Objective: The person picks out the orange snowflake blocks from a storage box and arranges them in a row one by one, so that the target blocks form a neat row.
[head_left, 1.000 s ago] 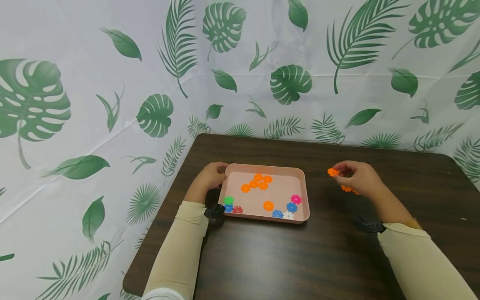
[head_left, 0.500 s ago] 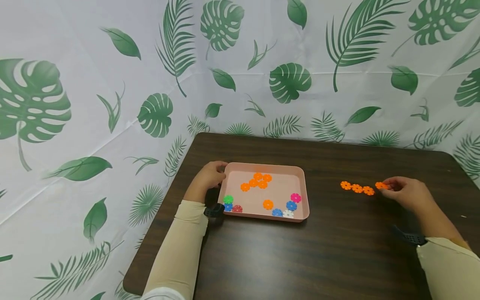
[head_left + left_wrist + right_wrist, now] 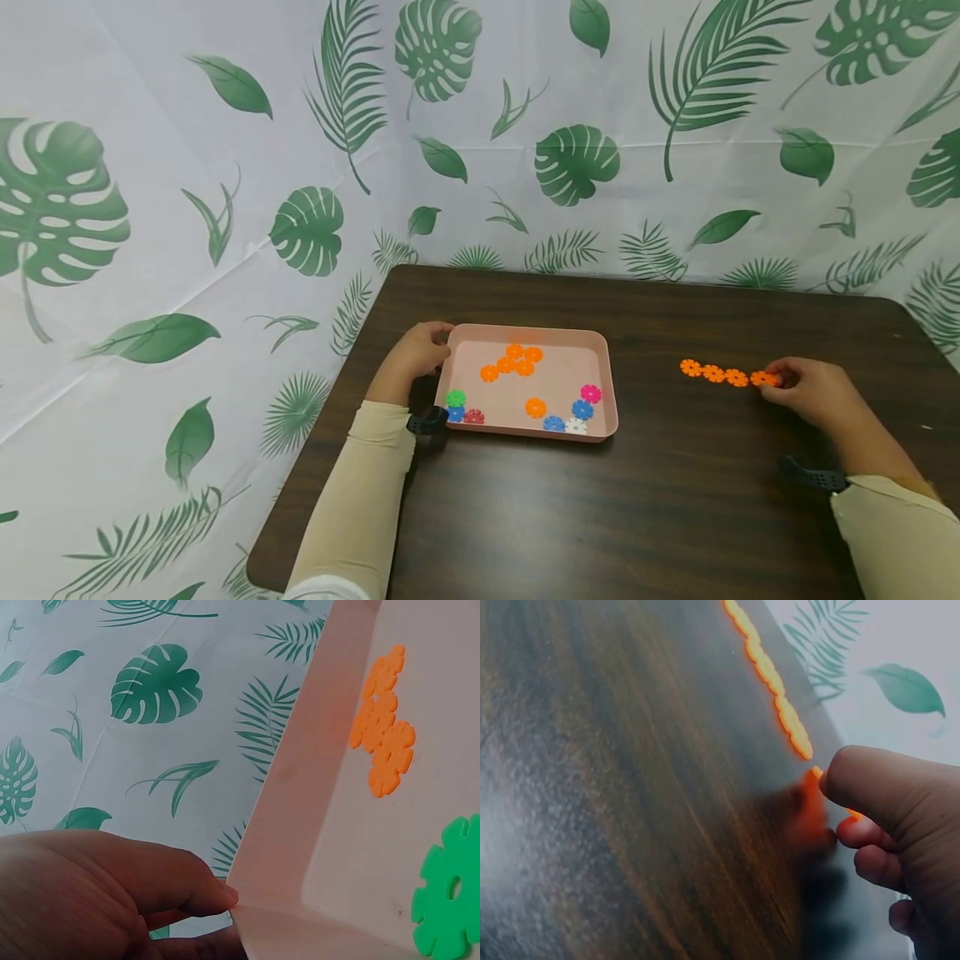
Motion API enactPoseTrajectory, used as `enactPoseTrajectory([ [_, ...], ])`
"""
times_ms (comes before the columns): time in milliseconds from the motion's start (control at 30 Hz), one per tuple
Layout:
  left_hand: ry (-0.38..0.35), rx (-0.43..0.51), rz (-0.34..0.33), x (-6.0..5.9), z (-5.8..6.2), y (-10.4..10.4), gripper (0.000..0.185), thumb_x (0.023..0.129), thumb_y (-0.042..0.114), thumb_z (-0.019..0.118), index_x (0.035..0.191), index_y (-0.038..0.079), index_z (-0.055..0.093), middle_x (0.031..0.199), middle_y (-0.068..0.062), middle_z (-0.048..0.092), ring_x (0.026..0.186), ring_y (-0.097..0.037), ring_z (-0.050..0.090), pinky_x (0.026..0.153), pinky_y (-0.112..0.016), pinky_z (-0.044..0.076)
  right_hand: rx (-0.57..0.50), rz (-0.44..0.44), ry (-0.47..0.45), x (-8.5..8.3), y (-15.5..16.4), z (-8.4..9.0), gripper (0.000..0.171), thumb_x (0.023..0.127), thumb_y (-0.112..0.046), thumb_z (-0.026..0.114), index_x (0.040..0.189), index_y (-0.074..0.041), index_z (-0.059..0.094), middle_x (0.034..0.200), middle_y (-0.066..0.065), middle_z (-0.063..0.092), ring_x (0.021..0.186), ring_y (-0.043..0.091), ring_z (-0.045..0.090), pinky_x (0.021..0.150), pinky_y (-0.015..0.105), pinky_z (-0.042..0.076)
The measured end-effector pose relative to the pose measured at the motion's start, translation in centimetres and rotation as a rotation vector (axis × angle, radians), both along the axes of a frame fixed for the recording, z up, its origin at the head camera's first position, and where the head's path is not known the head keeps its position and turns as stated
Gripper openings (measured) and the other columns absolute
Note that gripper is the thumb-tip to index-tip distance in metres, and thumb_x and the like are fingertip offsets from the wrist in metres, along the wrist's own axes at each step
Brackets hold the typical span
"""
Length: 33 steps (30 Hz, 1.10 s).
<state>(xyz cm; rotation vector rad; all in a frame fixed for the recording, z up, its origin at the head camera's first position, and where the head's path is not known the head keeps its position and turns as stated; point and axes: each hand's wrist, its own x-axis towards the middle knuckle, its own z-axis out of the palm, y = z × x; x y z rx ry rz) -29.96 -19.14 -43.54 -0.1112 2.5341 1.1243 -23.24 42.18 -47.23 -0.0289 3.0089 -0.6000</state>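
Note:
In the head view my left hand [image 3: 412, 354] is at the left side of a pink tray [image 3: 558, 371]; the left wrist view shows the thumb on its rim and fingers under it. My right hand [image 3: 813, 393] pinches an orange notched plastic disc [image 3: 763, 379] between thumb and fingers, close over the table. This disc is at the right end of a row of three similar orange discs [image 3: 713, 373]. A small gap separates it from the row in the right wrist view, where the thumb [image 3: 855, 780] covers most of it.
Inside the tray are a cluster of orange discs [image 3: 506, 364], a lone orange disc [image 3: 536, 407], and green [image 3: 456, 398], red [image 3: 474, 417], pink [image 3: 591, 393], white [image 3: 576, 426] and several blue discs [image 3: 582, 409]. A leaf-print cloth [image 3: 480, 208] hangs behind the dark wooden table [image 3: 585, 517].
My right hand has carried the orange disc rightward from the row's left end to its right end, then lowered it slightly. My left hand has stayed at the tray.

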Motion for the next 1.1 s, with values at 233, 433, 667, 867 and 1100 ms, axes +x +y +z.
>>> enactPoseTrajectory([
  [233, -0.007, 0.007, 0.003, -0.1, 0.1, -0.1, 0.052, 0.091, 0.014, 0.061, 0.141, 0.017, 0.051, 0.115, -0.015, 0.061, 0.085, -0.028, 0.064, 0.08, -0.042, 0.057, 0.019, 0.003, -0.007, 0.1, -0.1, 0.0, 0.052, 0.083, -0.034, 0.075, 0.112, 0.007, 0.061, 0.093, 0.017, 0.062, 0.08, 0.03, 0.057, 0.064, 0.044, 0.046],
  [433, -0.006, 0.012, 0.013, 0.0, -0.1, -0.1, 0.051, 0.091, 0.014, 0.062, 0.141, 0.017, 0.052, 0.114, -0.014, 0.061, 0.086, -0.028, 0.064, 0.081, -0.043, 0.057, 0.026, 0.018, -0.018, 0.0, -0.2, 0.0, 0.052, 0.083, -0.035, 0.074, 0.112, 0.007, 0.061, 0.092, 0.017, 0.062, 0.078, 0.029, 0.056, 0.063, 0.042, 0.046],
  [667, 0.016, 0.02, -0.008, 0.1, -0.2, -0.3, 0.051, 0.091, 0.013, 0.061, 0.141, 0.015, 0.051, 0.112, -0.015, 0.062, 0.082, -0.027, 0.065, 0.077, -0.042, 0.058, 0.029, 0.024, 0.001, 0.2, -0.1, -0.3, 0.053, 0.084, -0.036, 0.073, 0.111, 0.008, 0.061, 0.087, 0.012, 0.059, 0.072, 0.023, 0.051, 0.058, 0.032, 0.04],
  [867, 0.006, 0.023, 0.003, 0.2, 0.0, -0.2, 0.052, 0.091, 0.014, 0.062, 0.141, 0.016, 0.051, 0.114, -0.015, 0.062, 0.084, -0.028, 0.064, 0.08, -0.043, 0.057, 0.024, 0.001, 0.011, 0.3, 0.0, -0.1, 0.056, 0.086, -0.042, 0.071, 0.113, 0.005, 0.061, 0.09, 0.012, 0.058, 0.074, 0.024, 0.051, 0.059, 0.033, 0.039],
  [1100, -0.002, 0.027, 0.012, 0.2, 0.1, -0.2, 0.053, 0.09, 0.012, 0.061, 0.141, 0.016, 0.051, 0.116, -0.014, 0.061, 0.085, -0.027, 0.064, 0.079, -0.042, 0.057, -0.02, -0.01, 0.072, -0.1, -1.5, 1.3, 0.053, 0.088, -0.044, 0.069, 0.114, 0.002, 0.063, 0.093, 0.012, 0.064, 0.08, 0.027, 0.058, 0.06, 0.033, 0.043],
])
